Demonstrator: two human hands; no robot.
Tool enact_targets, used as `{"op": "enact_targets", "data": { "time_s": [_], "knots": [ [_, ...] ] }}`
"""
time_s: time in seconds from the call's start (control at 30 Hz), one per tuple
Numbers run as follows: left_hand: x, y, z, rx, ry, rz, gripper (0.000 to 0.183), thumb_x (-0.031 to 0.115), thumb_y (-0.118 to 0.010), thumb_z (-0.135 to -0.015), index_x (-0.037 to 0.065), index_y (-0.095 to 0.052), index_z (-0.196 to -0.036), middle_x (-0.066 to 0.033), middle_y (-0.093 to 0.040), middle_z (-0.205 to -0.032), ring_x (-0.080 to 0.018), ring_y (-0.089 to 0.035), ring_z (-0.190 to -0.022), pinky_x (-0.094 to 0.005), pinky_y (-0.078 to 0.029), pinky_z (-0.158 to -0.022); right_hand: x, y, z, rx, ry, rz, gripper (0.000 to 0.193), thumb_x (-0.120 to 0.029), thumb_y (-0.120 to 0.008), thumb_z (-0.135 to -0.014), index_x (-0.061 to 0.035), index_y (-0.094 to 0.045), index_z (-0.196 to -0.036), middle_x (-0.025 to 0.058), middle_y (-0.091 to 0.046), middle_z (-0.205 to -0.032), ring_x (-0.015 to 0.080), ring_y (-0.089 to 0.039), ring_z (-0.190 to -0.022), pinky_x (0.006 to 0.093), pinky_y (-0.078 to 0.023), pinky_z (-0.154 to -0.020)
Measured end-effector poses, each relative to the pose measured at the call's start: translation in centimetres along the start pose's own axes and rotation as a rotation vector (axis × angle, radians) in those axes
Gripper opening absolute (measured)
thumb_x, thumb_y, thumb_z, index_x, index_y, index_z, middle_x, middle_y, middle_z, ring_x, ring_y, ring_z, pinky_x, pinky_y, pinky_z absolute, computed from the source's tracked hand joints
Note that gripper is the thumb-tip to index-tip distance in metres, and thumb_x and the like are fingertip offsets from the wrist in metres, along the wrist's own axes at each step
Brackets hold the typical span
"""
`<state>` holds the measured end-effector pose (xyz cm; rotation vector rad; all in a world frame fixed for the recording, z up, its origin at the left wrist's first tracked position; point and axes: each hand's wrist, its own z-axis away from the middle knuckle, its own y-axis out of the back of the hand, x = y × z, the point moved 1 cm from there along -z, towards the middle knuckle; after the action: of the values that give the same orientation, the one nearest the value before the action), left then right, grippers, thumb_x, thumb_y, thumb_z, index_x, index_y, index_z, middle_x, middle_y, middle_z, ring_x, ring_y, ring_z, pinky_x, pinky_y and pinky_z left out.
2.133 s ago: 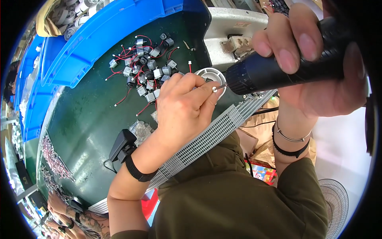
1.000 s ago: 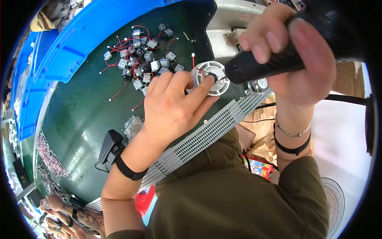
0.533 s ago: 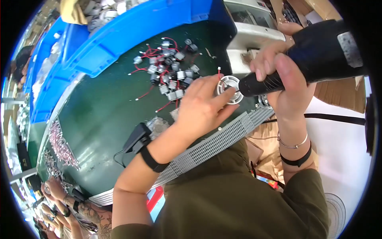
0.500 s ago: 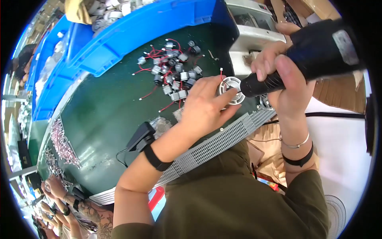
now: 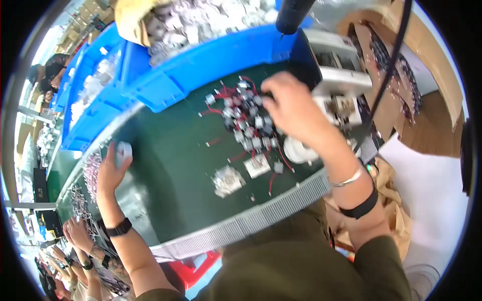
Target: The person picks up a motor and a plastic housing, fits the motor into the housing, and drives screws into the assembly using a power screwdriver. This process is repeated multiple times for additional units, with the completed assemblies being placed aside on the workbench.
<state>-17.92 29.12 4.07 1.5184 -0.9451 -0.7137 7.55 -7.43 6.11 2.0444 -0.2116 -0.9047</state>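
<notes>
On the far left of the green work surface, my left hand (image 5: 111, 173) has its thumb and fingers around a white round plastic housing (image 5: 123, 152). My right hand (image 5: 291, 108), slightly blurred, is over the right edge of a pile of small grey motors (image 5: 246, 123) with red wires. Its thumb and forefinger are apart, with nothing seen between them. Below its wrist lie white round parts (image 5: 298, 150), partly covered by the forearm. The black electric screwdriver (image 5: 293, 16) hangs at the top, away from both hands.
Blue bins (image 5: 201, 75) with white plastic parts line the far side. A clear bag of small parts (image 5: 228, 181) lies near the perforated grey edge strip (image 5: 251, 221). Heaped screws (image 5: 92, 175) are at far left, near a co-worker's hands (image 5: 78, 235). A cable (image 5: 389, 75) hangs at right.
My right hand has let go of the screwdriver, which now hangs higher up, and moved to the motor pile. My left hand has carried the white housing far to the left.
</notes>
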Motion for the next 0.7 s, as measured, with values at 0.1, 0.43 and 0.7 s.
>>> {"op": "enact_targets", "data": {
  "time_s": [0.1,0.43,0.7],
  "knots": [
    [1.9,4.3,-1.7,0.057,0.255,-0.259,0.06,0.04,-0.065,-0.081,0.002,-0.051,-0.125,-0.0253,-0.064,-0.103,-0.0382,-0.063,-0.095,-0.043,-0.05,-0.079,1.6,-3.7,-1.7,-0.272,-0.227,0.101,0.025,-0.005,-0.058,-0.082,-0.0008,-0.057,-0.107,0.0229,-0.056,-0.103,0.041,-0.057,-0.097,0.0469,-0.048,-0.082],
    [21.2,1.4,-26.6,-0.019,-0.466,0.025,0.053,0.044,-0.063,-0.08,0.002,-0.062,-0.112,-0.0235,-0.063,-0.107,-0.036,-0.06,-0.102,-0.0415,-0.046,-0.087,0.2,-1.3,-2.5,-0.018,-0.143,-0.045,0.02,-0.001,-0.063,-0.078,-0.001,-0.054,-0.097,0.0173,-0.06,-0.087,0.0316,-0.062,-0.07,0.0381,-0.049,-0.064],
    [19.7,2.0,-26.4,0.149,-0.432,0.1,0.035,0.032,-0.055,-0.088,-0.002,-0.062,-0.089,-0.0203,-0.063,-0.078,-0.0326,-0.062,-0.073,-0.043,-0.046,-0.065,-1.9,3.0,4.5,-0.049,-0.06,-0.589,0.023,0.008,-0.064,-0.078,-0.0002,-0.06,-0.099,0.0104,-0.061,-0.099,0.0157,-0.062,-0.082,0.0261,-0.051,-0.071]
  ]
}}
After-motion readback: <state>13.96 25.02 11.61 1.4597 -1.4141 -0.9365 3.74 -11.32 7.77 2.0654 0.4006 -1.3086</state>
